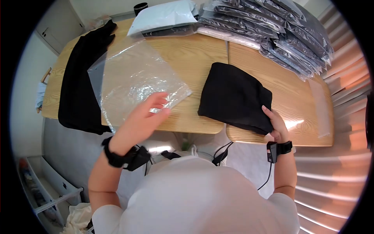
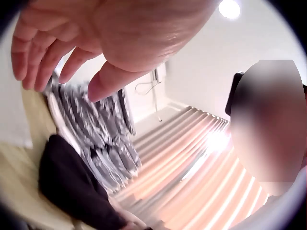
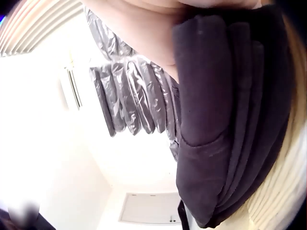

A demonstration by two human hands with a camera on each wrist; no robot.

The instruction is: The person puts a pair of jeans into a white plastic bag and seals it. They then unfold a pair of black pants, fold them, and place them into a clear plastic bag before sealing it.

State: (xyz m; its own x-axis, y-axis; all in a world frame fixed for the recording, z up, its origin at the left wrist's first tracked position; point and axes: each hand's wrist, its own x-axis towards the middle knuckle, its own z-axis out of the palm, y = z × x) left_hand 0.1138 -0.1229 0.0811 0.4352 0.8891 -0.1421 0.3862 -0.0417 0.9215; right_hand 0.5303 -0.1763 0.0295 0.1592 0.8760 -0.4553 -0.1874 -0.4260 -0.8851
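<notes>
My left hand (image 1: 152, 110) hovers with straight, spread fingers over the near corner of a clear plastic bag (image 1: 132, 78) lying flat on the wooden table (image 1: 194, 58). In the left wrist view the left hand (image 2: 91, 43) is open and holds nothing. My right hand (image 1: 274, 124) grips the near right corner of a folded black garment (image 1: 233, 97) at the table's front edge. The right wrist view shows that folded black garment (image 3: 230, 120) in stacked layers under the right hand (image 3: 144, 33).
A second black garment (image 1: 80, 78) lies flat along the table's left side. Several silver packaged bags (image 1: 272, 27) are stacked at the back right, and a pale mailer (image 1: 163, 15) lies at the back. A clear strip (image 1: 321, 109) lies near the right edge. A white rack (image 1: 46, 187) stands on the floor.
</notes>
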